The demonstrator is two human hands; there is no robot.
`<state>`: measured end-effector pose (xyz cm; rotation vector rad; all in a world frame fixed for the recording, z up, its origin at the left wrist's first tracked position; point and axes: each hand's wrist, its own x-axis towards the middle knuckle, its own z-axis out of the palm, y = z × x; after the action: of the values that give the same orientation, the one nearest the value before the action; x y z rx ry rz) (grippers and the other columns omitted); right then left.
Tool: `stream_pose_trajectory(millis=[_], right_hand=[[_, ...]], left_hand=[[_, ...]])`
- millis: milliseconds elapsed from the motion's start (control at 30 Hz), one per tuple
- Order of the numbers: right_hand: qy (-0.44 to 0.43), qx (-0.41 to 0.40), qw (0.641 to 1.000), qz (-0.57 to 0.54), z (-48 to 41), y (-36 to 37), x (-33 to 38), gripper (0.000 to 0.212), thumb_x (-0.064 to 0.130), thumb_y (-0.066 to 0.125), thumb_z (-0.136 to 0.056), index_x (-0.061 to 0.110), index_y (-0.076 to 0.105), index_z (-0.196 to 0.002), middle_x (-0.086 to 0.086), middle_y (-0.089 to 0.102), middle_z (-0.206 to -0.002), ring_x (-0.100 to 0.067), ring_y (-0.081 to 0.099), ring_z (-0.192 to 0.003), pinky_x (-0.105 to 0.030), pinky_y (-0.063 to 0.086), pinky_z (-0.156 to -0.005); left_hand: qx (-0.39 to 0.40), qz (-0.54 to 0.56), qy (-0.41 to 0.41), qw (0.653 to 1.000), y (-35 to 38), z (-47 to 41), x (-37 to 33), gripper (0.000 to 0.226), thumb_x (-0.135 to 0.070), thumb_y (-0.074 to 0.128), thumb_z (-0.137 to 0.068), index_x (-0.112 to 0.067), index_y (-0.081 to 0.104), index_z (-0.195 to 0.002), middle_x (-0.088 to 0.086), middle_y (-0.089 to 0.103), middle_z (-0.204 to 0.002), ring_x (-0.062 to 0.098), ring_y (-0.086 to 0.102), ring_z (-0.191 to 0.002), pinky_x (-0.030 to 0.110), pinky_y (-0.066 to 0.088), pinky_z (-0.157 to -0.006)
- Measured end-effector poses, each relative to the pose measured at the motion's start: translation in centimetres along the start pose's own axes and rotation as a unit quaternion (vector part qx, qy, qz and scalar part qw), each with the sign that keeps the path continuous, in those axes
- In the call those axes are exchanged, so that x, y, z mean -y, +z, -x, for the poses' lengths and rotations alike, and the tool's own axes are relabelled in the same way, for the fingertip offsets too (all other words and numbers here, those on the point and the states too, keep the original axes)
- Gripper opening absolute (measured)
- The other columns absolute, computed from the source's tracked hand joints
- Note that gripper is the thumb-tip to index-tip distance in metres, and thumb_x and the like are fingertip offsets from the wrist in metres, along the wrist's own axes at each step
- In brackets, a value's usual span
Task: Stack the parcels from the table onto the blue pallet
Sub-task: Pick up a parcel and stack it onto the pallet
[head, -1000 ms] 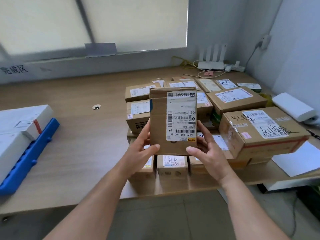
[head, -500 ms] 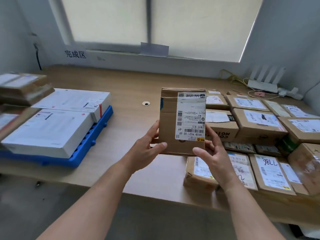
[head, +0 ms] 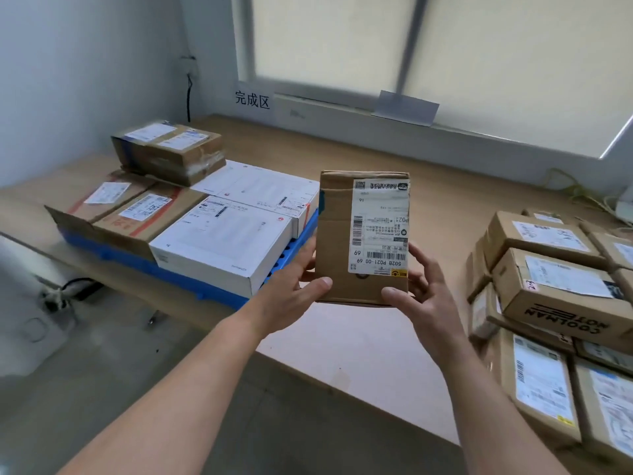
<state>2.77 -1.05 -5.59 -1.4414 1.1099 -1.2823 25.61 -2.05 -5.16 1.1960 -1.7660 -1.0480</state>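
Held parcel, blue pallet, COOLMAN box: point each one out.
held parcel (head: 337,234), head view, bare cardboard left of its label
blue pallet (head: 298,236), head view, its right edge
COOLMAN box (head: 565,281), head view, its top label

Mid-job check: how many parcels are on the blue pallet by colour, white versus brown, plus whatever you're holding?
White parcels on the blue pallet: 2
Brown parcels on the pallet: 3 (the upper one may be two stacked)
Held brown parcel, in left hand and right hand: 1
Total: 6
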Motion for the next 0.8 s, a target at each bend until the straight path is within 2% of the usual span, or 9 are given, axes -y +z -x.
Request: stream_pose_trajectory(millis=[100,200,300,367,467,567,667,800], right_hand=[[0.004,0.01,1.0,-0.007,-1.6,2.6,-0.2,0.074,0.009,0.076,-0.077,0.044,0.04,-0.132,-0.001,0.069,-0.111,-0.016,0.066,-0.104,-0.028,0.057,-0.078],[0.011,0.02,1.0,-0.016,-3.4,4.9,-0.4,0.076,0.016,0.074,-0.072,0.04,0.04,-0.135,-0.003,0.068,-0.11,-0.014,0.066,-0.102,-0.024,0.056,-0.075],[0.015,0.033,0.999,-0.026,-5.4,7.1,-0.9,0.073,0.004,0.073,-0.08,0.038,0.04,-0.135,-0.005,0.067,-0.109,-0.015,0.066,-0.102,-0.019,0.054,-0.071],[0.017,0.044,0.998,-0.03,-7.1,8.6,-1.4,0.069,-0.002,0.066,-0.084,0.038,0.04,-0.134,-0.004,0.067,-0.108,-0.014,0.066,-0.101,-0.017,0.054,-0.071],[0.024,0.06,0.997,-0.038,-9.7,11.0,-2.1,0.069,0.001,0.065,-0.084,0.04,0.039,-0.135,-0.001,0.068,-0.108,-0.012,0.066,-0.1,-0.018,0.055,-0.072],[0.033,0.062,0.996,-0.053,-12.5,13.3,-2.7,0.068,0.003,0.066,-0.083,0.044,0.04,-0.131,0.003,0.069,-0.105,-0.011,0.067,-0.1,-0.021,0.057,-0.075],[0.039,0.063,0.995,-0.071,-15.2,15.3,-3.4,0.07,0.008,0.068,-0.08,0.042,0.04,-0.135,0.0,0.068,-0.11,-0.014,0.066,-0.102,-0.02,0.056,-0.073],[0.044,0.063,0.993,-0.086,-19.0,17.5,-4.3,0.074,0.013,0.076,-0.079,0.043,0.039,-0.135,-0.001,0.067,-0.112,-0.016,0.066,-0.104,-0.022,0.057,-0.076]], left_hand=[[-0.019,0.003,-0.011,1.0,-2.7,0.1,0.9,0.075,-0.059,0.05,-0.083,-0.047,0.014,-0.147,-0.011,0.043,-0.144,0.01,0.047,-0.128,0.043,0.043,-0.105],[-0.071,-0.018,-0.043,0.996,-5.4,0.2,1.7,0.068,-0.064,0.043,-0.086,-0.052,0.011,-0.145,-0.004,0.037,-0.15,0.012,0.041,-0.133,0.038,0.037,-0.11],[-0.118,-0.074,-0.078,0.987,-8.0,0.2,2.8,0.061,-0.05,0.043,-0.095,-0.043,0.012,-0.148,-0.005,0.04,-0.147,0.007,0.042,-0.129,0.027,0.038,-0.102],[-0.149,-0.132,-0.089,0.976,-9.8,0.0,3.7,0.064,-0.046,0.047,-0.094,-0.039,0.015,-0.149,-0.006,0.041,-0.146,0.008,0.045,-0.126,0.034,0.042,-0.103],[-0.183,-0.192,-0.112,0.958,-12.7,-0.8,5.2,0.065,-0.046,0.053,-0.092,-0.037,0.02,-0.148,-0.008,0.044,-0.143,0.008,0.047,-0.124,0.042,0.044,-0.103],[-0.204,-0.246,-0.119,0.94,-15.6,-2.0,6.5,0.065,-0.047,0.056,-0.09,-0.036,0.025,-0.147,-0.008,0.045,-0.141,0.007,0.047,-0.123,0.04,0.046,-0.101],[-0.218,-0.304,-0.113,0.921,-18.3,-3.8,7.7,0.064,-0.051,0.056,-0.088,-0.035,0.029,-0.144,-0.008,0.047,-0.138,0.01,0.047,-0.122,0.036,0.046,-0.098],[-0.229,-0.379,-0.108,0.89,-21.1,-7.0,8.8,0.061,-0.052,0.055,-0.089,-0.03,0.034,-0.142,-0.006,0.044,-0.141,0.014,0.043,-0.126,0.031,0.041,-0.093]])
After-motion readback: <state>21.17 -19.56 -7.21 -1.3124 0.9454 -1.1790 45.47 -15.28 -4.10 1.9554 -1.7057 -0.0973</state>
